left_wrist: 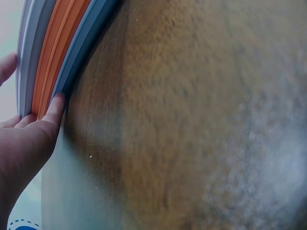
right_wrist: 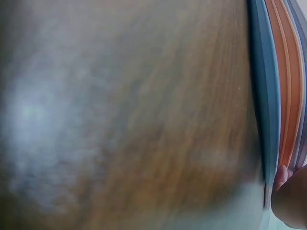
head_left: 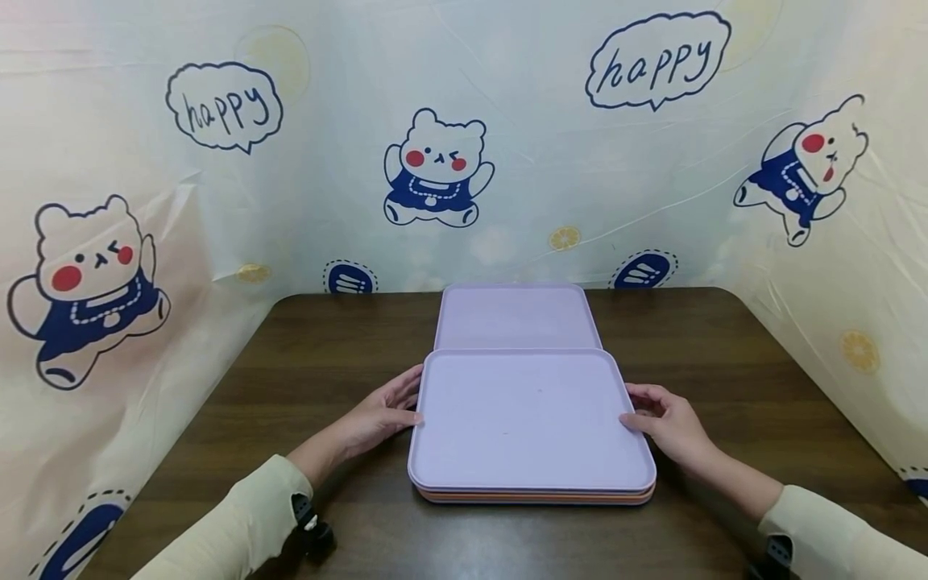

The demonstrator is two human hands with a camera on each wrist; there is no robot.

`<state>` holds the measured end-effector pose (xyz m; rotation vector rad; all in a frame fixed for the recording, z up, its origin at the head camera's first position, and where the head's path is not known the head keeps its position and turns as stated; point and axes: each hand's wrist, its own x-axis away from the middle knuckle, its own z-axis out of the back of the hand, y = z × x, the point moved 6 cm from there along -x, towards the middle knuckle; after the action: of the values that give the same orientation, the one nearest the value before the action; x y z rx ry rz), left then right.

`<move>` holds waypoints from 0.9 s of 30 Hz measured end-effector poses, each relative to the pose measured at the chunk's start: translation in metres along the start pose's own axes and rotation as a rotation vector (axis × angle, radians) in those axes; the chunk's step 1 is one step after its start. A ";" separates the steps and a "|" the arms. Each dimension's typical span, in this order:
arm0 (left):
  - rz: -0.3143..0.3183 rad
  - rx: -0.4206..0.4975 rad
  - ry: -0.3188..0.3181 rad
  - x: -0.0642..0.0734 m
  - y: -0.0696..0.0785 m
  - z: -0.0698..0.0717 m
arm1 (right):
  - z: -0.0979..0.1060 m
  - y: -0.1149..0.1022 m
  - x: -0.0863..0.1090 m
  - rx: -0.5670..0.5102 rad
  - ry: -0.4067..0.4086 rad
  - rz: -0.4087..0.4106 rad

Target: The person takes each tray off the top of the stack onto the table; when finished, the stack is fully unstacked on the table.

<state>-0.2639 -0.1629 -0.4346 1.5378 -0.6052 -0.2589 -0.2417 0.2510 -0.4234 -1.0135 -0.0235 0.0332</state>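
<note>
A stack of rectangular trays [head_left: 529, 419] lies on the table, with a lavender tray on top. Orange and blue-grey edges [left_wrist: 57, 52] show beneath it in the left wrist view. My left hand [head_left: 377, 415] holds the stack's left side, thumb at the top rim and fingertips against the side edges. On the opposite side, my right hand [head_left: 670, 423] grips the right edge, its thumb on the rim. Only part of that hand appears in the right wrist view, beside the orange and blue edges [right_wrist: 283, 96]. Behind the stack lies another lavender tray [head_left: 516, 318], its near part hidden.
The dark brown wooden table [head_left: 333, 346] has rounded far corners. A pale cloth printed with bears and "happy" bubbles [head_left: 522, 177] hangs behind it and along both sides. Dark wrist cameras [head_left: 315, 532] sit at the cuffs.
</note>
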 end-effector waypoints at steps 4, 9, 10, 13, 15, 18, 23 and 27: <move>0.000 -0.002 0.003 0.000 0.000 0.000 | 0.002 -0.005 0.000 0.017 0.004 0.009; -0.005 -0.008 0.007 0.000 0.000 0.000 | 0.007 -0.012 -0.003 0.013 -0.014 -0.005; -0.005 -0.008 0.007 0.000 0.000 0.000 | 0.008 -0.012 -0.004 0.012 -0.021 -0.019; -0.005 -0.012 0.004 -0.001 0.000 0.001 | 0.010 -0.014 -0.006 0.000 -0.043 -0.048; -0.004 -0.017 0.003 -0.001 0.000 0.001 | 0.011 -0.015 -0.008 -0.006 -0.056 -0.062; -0.006 -0.022 0.005 -0.001 0.000 0.001 | 0.012 -0.015 -0.009 -0.018 -0.079 -0.084; -0.003 -0.024 0.009 0.000 0.000 0.001 | 0.012 -0.014 -0.009 -0.030 -0.126 -0.136; -0.007 -0.033 0.004 0.000 0.000 0.000 | 0.012 -0.011 -0.007 -0.093 -0.172 -0.179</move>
<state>-0.2641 -0.1633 -0.4343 1.5083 -0.5901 -0.2695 -0.2486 0.2549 -0.4079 -1.0957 -0.2742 -0.0444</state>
